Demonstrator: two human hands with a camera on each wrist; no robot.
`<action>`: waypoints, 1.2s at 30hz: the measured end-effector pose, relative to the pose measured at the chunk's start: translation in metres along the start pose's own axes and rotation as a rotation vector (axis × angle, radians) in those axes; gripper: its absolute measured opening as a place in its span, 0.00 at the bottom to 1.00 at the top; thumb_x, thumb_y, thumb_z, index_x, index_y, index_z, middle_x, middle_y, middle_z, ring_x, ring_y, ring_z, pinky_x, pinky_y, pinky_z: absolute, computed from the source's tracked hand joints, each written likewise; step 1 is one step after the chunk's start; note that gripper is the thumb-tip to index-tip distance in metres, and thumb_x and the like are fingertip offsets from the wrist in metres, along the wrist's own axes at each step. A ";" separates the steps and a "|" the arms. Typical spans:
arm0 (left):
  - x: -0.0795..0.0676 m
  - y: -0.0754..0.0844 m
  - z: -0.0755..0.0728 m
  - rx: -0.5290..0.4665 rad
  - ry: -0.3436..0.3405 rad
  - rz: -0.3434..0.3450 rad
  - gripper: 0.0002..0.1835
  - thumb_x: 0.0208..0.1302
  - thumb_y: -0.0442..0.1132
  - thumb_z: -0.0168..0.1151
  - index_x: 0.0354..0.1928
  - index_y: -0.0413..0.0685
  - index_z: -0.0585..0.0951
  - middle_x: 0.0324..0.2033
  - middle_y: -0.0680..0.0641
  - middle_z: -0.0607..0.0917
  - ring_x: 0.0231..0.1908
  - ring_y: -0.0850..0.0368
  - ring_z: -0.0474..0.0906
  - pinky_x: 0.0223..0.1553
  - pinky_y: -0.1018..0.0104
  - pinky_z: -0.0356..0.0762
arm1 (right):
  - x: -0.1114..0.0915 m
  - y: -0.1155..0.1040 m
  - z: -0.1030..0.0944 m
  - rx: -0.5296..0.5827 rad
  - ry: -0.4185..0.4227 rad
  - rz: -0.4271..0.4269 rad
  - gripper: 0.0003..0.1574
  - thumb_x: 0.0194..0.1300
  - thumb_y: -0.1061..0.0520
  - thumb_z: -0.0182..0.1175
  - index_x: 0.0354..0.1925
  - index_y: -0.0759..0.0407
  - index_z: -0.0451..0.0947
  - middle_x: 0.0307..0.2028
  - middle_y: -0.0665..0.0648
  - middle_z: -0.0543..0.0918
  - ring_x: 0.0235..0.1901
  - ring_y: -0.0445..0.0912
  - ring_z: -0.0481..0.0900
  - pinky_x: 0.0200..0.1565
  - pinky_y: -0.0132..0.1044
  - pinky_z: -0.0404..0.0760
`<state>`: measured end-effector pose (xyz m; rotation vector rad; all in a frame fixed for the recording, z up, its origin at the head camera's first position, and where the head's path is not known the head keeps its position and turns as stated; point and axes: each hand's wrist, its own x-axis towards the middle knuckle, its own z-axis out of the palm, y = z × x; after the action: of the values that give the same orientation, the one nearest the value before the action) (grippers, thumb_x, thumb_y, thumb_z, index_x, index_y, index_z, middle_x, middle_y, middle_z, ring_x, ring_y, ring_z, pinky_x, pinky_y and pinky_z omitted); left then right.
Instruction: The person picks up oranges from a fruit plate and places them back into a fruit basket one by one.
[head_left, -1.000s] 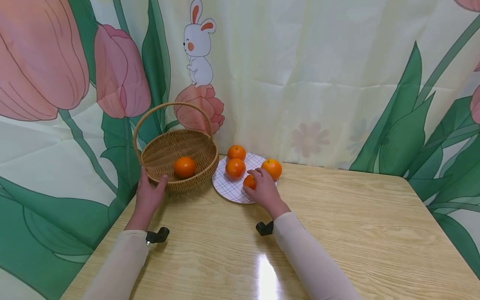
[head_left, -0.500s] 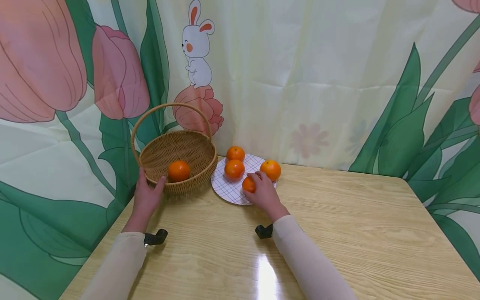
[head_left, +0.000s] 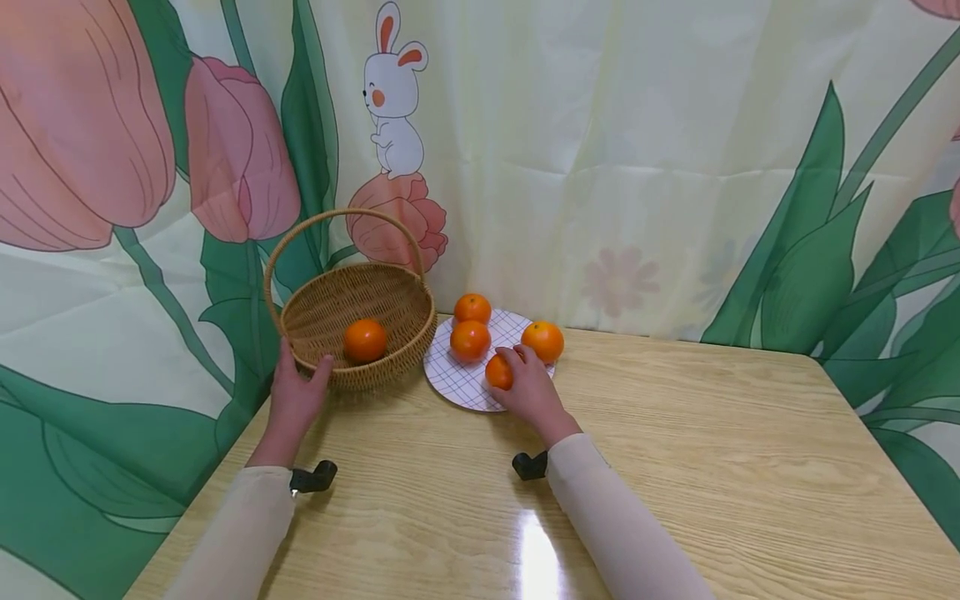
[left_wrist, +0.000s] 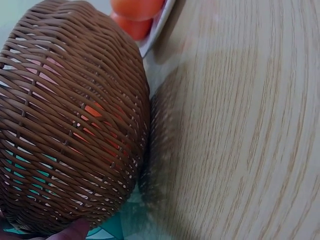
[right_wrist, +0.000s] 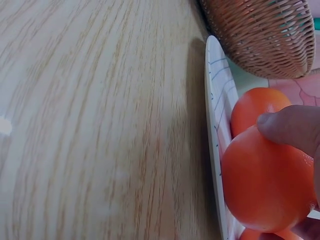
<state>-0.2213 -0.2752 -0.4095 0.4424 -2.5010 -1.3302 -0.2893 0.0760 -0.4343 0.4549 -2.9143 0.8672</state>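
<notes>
My left hand [head_left: 296, 400] holds the front rim of a wicker basket [head_left: 356, 287] at its left side; the thumb also shows low in the left wrist view. Inside the basket lies one orange [head_left: 365, 340]. On the round white plate [head_left: 457, 385] with a checked pattern, my right hand [head_left: 534, 390] grips the nearest orange [head_left: 499, 372] between thumb and fingers. The right wrist view shows the thumb on top of this held orange [right_wrist: 265, 180], which is low at the plate. The palm side is hidden.
Two oranges sit at the plate's left back, a front one [head_left: 470, 341] and a rear one [head_left: 472, 308]. Another orange [head_left: 543, 342] lies by the plate's right edge. The wooden table [head_left: 712, 442] meets a printed curtain [head_left: 555, 167] behind. The basket's arched handle [head_left: 345, 212] stands up.
The orange in the basket rolled a little left, then back right. My right fingers have settled round the orange on the plate; the left hand stays at the rim.
</notes>
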 end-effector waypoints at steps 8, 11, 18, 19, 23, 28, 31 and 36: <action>-0.002 0.001 -0.001 0.011 -0.007 -0.005 0.50 0.69 0.60 0.48 0.76 0.54 0.28 0.76 0.36 0.38 0.74 0.33 0.42 0.69 0.36 0.50 | -0.001 0.002 0.000 0.008 0.008 -0.015 0.41 0.57 0.47 0.69 0.66 0.50 0.67 0.67 0.63 0.62 0.63 0.60 0.67 0.63 0.56 0.71; -0.002 0.001 -0.001 0.011 -0.013 -0.012 0.50 0.69 0.61 0.48 0.76 0.55 0.27 0.76 0.36 0.38 0.74 0.33 0.42 0.69 0.35 0.50 | -0.001 0.003 -0.001 0.009 0.005 -0.019 0.41 0.57 0.47 0.69 0.66 0.50 0.67 0.67 0.63 0.62 0.64 0.61 0.67 0.63 0.56 0.70; -0.003 0.001 -0.001 0.019 -0.009 -0.012 0.50 0.69 0.62 0.48 0.76 0.55 0.27 0.76 0.37 0.38 0.74 0.34 0.43 0.69 0.37 0.51 | -0.001 0.001 -0.007 0.020 0.011 -0.033 0.40 0.57 0.47 0.69 0.65 0.50 0.68 0.66 0.63 0.64 0.62 0.60 0.68 0.63 0.57 0.71; -0.003 0.001 0.000 0.017 -0.008 -0.011 0.50 0.69 0.61 0.48 0.76 0.55 0.27 0.76 0.37 0.38 0.74 0.34 0.43 0.69 0.37 0.51 | -0.001 0.000 -0.008 0.024 0.012 -0.033 0.40 0.57 0.46 0.69 0.65 0.49 0.68 0.66 0.63 0.64 0.62 0.60 0.68 0.62 0.57 0.71; -0.004 0.002 0.000 0.014 -0.009 -0.010 0.50 0.69 0.62 0.48 0.76 0.55 0.27 0.76 0.38 0.38 0.74 0.34 0.44 0.69 0.37 0.51 | 0.000 -0.003 -0.011 0.039 0.017 -0.043 0.39 0.58 0.46 0.69 0.65 0.48 0.68 0.66 0.61 0.64 0.62 0.59 0.67 0.61 0.57 0.72; -0.004 0.001 0.000 0.008 -0.008 0.001 0.51 0.68 0.63 0.48 0.76 0.55 0.28 0.76 0.38 0.39 0.74 0.35 0.45 0.69 0.39 0.53 | 0.002 -0.007 -0.013 0.046 0.039 -0.068 0.39 0.57 0.46 0.69 0.65 0.48 0.68 0.65 0.61 0.64 0.62 0.59 0.67 0.61 0.57 0.73; -0.004 0.001 0.000 0.004 -0.008 0.006 0.51 0.68 0.63 0.48 0.76 0.55 0.28 0.76 0.38 0.39 0.74 0.36 0.45 0.70 0.40 0.53 | 0.003 -0.011 -0.016 0.058 0.049 -0.081 0.39 0.57 0.47 0.69 0.65 0.48 0.68 0.65 0.61 0.64 0.62 0.59 0.68 0.61 0.58 0.73; -0.003 0.002 0.001 -0.004 -0.015 0.007 0.51 0.68 0.62 0.48 0.76 0.56 0.27 0.76 0.38 0.39 0.74 0.36 0.45 0.69 0.39 0.53 | 0.006 -0.018 -0.020 0.050 0.065 -0.107 0.39 0.58 0.46 0.69 0.66 0.48 0.67 0.65 0.60 0.65 0.62 0.58 0.68 0.62 0.55 0.72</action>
<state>-0.2187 -0.2725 -0.4087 0.4242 -2.5093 -1.3400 -0.2896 0.0707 -0.4076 0.5701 -2.7867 0.9235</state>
